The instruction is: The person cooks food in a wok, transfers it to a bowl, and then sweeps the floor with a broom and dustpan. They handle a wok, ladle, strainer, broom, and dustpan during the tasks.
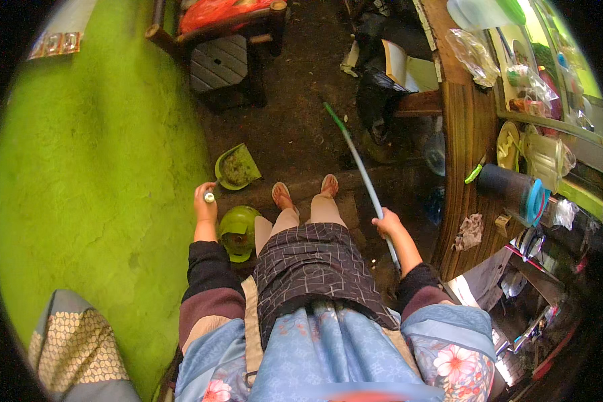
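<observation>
My left hand (205, 205) is closed around the upright handle of a long-handled green plastic dustpan (238, 168), and the handle's pale end pokes up from my fist. Dirt marks the pan, which is down by the floor next to the green wall. In my right hand (389, 224) is a long pale stick (360, 157) with a green far end (334, 115). It slants forward over the dark floor (301, 125). Whatever is beyond that green end blends into the floor and is too dark to make out.
A green plastic container (238, 233) stands beside my left leg. Ahead are a grey plastic stool (219, 63) and a bamboo frame (226, 26) with a red plastic bag. Along the right runs a wooden counter (465, 186) holding a dark blue-lidded container (507, 191) and a crumpled cloth (469, 232).
</observation>
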### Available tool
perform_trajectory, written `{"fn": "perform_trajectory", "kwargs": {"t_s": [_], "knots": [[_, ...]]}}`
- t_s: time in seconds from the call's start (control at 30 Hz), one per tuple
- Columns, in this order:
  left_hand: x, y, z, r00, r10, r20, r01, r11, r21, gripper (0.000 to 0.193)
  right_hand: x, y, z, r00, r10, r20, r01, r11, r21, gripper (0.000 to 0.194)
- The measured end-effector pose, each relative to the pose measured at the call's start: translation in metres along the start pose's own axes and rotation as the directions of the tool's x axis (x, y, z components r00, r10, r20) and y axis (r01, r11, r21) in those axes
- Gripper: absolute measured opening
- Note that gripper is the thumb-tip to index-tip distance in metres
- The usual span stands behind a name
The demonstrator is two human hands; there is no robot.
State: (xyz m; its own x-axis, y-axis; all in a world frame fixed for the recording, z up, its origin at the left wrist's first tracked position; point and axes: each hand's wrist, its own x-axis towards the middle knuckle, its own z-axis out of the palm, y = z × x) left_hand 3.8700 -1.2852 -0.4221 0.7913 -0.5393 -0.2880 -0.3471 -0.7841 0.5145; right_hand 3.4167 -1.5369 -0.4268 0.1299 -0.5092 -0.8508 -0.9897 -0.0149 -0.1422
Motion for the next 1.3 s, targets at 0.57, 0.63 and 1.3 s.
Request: {"fn": "perform_trajectory", "kwargs": {"t_s": [0.57, 0.63, 1.3], "knots": [[0.022, -0.004, 0.019, 0.989, 0.053, -0.139, -0.075, 0.985, -0.153, 0.011, 0.058, -0.074, -0.062, 0.942, -0.331, -0.05, 0.315, 0.927, -0.206, 0.037], [0.022, -0.005, 0.022, 0.983, 0.059, -0.173, -0.086, 0.985, -0.152, 0.011, 0.121, -0.102, -0.079, 0.928, -0.308, -0.21, 0.195, 0.881, -0.43, 0.034], [0.014, 0.012, 0.016, 0.977, 0.002, -0.213, -0.03, 0.992, -0.125, 0.01, 0.111, -0.079, -0.092, 0.983, -0.182, -0.002, 0.181, 0.975, -0.132, 0.044]]}}
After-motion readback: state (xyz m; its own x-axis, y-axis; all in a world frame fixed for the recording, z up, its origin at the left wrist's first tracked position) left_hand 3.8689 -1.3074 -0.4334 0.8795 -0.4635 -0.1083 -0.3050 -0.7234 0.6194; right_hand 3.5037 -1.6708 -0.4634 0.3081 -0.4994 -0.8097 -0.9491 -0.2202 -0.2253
